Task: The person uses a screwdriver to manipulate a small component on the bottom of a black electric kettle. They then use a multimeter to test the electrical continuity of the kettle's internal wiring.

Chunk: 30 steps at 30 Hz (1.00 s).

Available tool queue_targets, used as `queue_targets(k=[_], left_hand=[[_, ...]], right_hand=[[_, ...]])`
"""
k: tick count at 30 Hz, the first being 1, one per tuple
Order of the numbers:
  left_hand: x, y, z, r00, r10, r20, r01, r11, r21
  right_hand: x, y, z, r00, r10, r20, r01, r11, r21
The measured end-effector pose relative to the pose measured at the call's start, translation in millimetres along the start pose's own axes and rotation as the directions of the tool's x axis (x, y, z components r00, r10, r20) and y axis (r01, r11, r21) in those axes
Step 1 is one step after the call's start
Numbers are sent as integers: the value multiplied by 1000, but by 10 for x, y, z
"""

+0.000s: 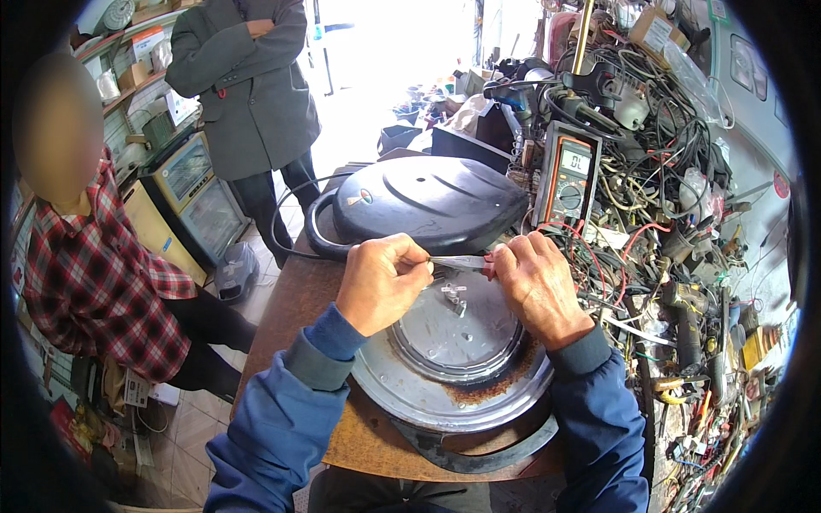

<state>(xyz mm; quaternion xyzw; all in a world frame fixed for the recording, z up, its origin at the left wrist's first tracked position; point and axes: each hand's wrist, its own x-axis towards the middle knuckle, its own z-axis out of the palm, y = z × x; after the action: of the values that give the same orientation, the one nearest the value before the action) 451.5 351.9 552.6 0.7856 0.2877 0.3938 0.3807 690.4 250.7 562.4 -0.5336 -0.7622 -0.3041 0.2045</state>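
Observation:
Above a round metal plate (410,389) with brown rust along its rim, both my hands meet over a thin, pale, blade-like piece (462,262). My left hand (383,286) pinches near its left end, where thin dark bits show at the fingertips. Closed around the other end, a small red part, is my right hand (540,286). Whether the piece is a small knife is hard to make out. A small metal bracket (454,297) stands at the plate's middle, below my fingers. Under the plate's near side lies a black curved band (479,460).
Behind my hands sits a black domed cover (428,201) with a looped handle and cable. A multimeter (568,178) leans at its right, red leads trailing. Cables and tools pile along the right of the wooden table (295,325). Two people stand at the left, one in a checked shirt (103,265).

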Motion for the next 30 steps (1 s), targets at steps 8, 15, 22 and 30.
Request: queue_targets(k=[8, 15, 22, 30], left_hand=[[-6, 72, 32, 1000, 18, -20, -16, 994, 109], [70, 103, -108, 985, -118, 129, 136, 980, -145], [77, 49, -42, 983, 19, 181, 5, 991, -131], [23, 23, -29, 984, 28, 178, -25, 999, -20]], right_hand=[[3, -28, -45, 999, 32, 40, -31, 999, -15], [-22, 309, -351, 982, 125, 142, -140, 985, 101], [-645, 1088, -495, 662, 636, 397, -569, 771, -287], [-61, 507, -548, 938, 228, 261, -311, 887, 342]])
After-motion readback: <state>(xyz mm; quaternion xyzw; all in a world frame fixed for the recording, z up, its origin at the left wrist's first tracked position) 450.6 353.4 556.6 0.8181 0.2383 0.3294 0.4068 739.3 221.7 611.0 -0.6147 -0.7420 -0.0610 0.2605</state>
